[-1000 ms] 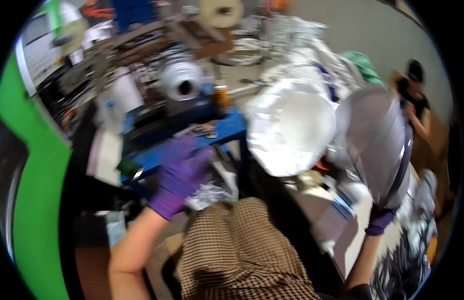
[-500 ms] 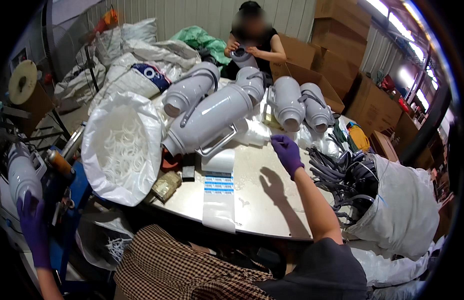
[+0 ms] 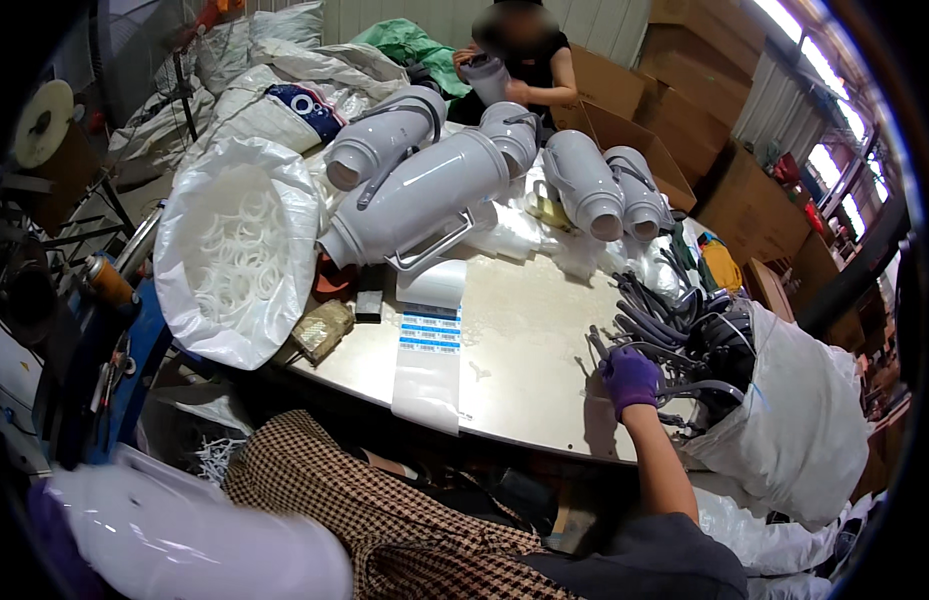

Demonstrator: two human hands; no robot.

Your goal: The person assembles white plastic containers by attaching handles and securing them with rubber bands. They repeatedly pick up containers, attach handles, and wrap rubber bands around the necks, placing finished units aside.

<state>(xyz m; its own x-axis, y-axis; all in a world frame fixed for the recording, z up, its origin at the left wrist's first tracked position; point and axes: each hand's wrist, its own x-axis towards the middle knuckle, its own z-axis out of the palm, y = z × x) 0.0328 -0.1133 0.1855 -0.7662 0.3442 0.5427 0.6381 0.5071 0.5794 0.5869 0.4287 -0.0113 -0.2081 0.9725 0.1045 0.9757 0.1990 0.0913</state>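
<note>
At the lower left edge, my purple-gloved left hand [image 3: 56, 535] grips a glossy lilac-grey thermos flask body [image 3: 209, 530]. The flask lies tilted near my lap, blurred by motion, and hides most of the fingers. My right hand [image 3: 631, 380], also gloved in purple, is closed around a dark grey curved handle [image 3: 597, 343] at the mouth of a white sack [image 3: 809, 420]. Several similar grey handles [image 3: 649, 315] spill out of that sack onto the table. Other lilac-grey flask bodies [image 3: 424, 195] lie across the far side of the table.
A white bag [image 3: 169, 290] full of white rings stands at the left. A label sheet [image 3: 427, 375] hangs over the table's front edge, beside a tape-wrapped block [image 3: 324, 332]. Across the table, a person [image 3: 539, 65] handles another flask. Cardboard boxes [image 3: 694, 130] are stacked behind.
My left hand has brought the flask from the machine at the left toward my lap. My right hand has moved right and down and taken hold of a grey handle.
</note>
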